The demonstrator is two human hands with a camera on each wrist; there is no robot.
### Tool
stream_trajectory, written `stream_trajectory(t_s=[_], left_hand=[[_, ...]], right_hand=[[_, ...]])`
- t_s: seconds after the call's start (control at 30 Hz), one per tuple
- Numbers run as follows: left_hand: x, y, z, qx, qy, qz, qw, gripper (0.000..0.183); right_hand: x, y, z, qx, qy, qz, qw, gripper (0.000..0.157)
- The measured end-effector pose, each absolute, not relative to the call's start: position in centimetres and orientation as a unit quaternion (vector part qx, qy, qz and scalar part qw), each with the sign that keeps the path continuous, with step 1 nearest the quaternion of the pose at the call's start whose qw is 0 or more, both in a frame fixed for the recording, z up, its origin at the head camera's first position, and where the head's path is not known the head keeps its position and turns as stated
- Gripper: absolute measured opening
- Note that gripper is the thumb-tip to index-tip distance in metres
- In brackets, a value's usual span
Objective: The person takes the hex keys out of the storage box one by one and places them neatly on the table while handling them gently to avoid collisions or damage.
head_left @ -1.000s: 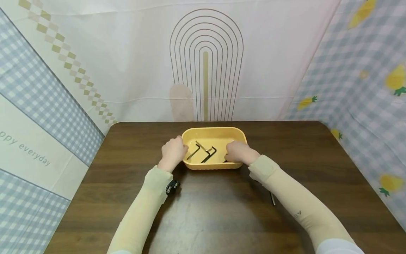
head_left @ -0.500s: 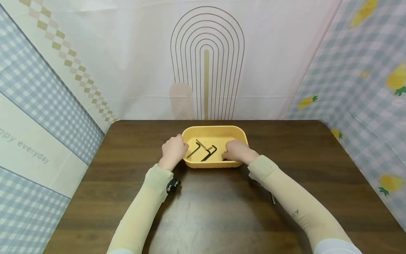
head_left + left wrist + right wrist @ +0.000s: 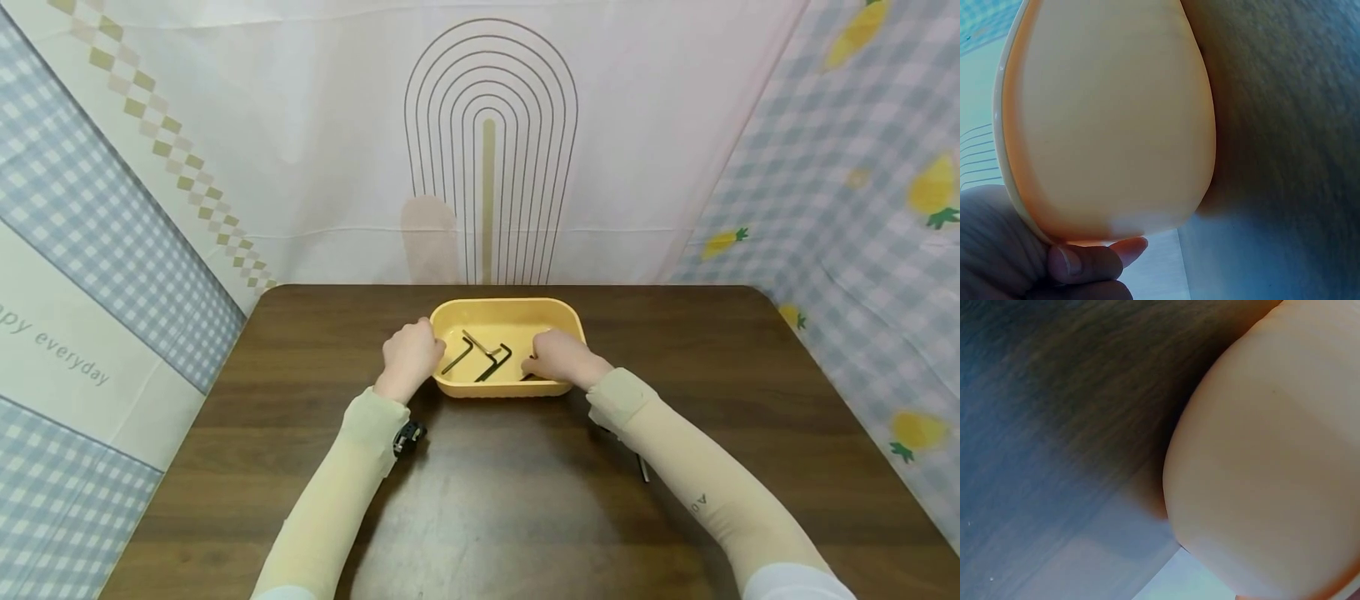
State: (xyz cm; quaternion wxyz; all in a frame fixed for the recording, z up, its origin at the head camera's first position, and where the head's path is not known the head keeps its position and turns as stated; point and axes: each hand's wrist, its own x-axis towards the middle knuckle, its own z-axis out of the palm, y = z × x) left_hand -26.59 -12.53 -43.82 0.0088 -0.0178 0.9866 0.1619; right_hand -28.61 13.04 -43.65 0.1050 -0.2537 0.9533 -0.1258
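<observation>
A yellow plastic bin (image 3: 507, 389) stands at the far middle of the table. Its left end is gripped by my left hand (image 3: 409, 357), thumb over the rim; in the left wrist view the fingers (image 3: 1088, 261) wrap the bin's edge. Inside lie several L-shaped hex keys, among them a black-bent one (image 3: 458, 356) at the left and crossed ones (image 3: 495, 362) in the middle. My right hand (image 3: 564, 357) reaches into the right end, fingers curled down, pinching a dark hex key (image 3: 528, 377) mostly hidden beneath it. The right wrist view shows only the bin's outer wall (image 3: 1260, 456).
Another hex key (image 3: 643, 468) pokes out on the table from below my right forearm. The dark wood table (image 3: 495, 500) ends at a patterned cloth wall (image 3: 330, 150) close behind the bin. A small black device (image 3: 408, 437) sits at my left wrist.
My right hand's fingers have shifted slightly left inside the bin, the dark end under them along with it. The left hand and the bin hold their place.
</observation>
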Motion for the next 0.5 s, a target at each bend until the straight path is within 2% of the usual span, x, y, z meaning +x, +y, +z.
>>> stream_trajectory(t_s=[0.13,0.37,0.5], left_hand=[[-26.53,-12.61,-43.8,-0.017,0.987,0.162,0.01,0.035],[-26.53,-12.64,-43.68,-0.012,0.987,0.161,0.003,0.033],[-26.47,-12.58,-43.65,-0.013,0.986,0.163,0.007,0.033]], right_hand=[[-28.66,13.03,-43.7,-0.252,0.953,-0.135,0.099,0.041],[-28.7,13.15,-43.32,-0.247,0.953,-0.157,0.082,0.025],[-28.63,13.23,-43.01,-0.248,0.954,-0.153,0.069,0.022]])
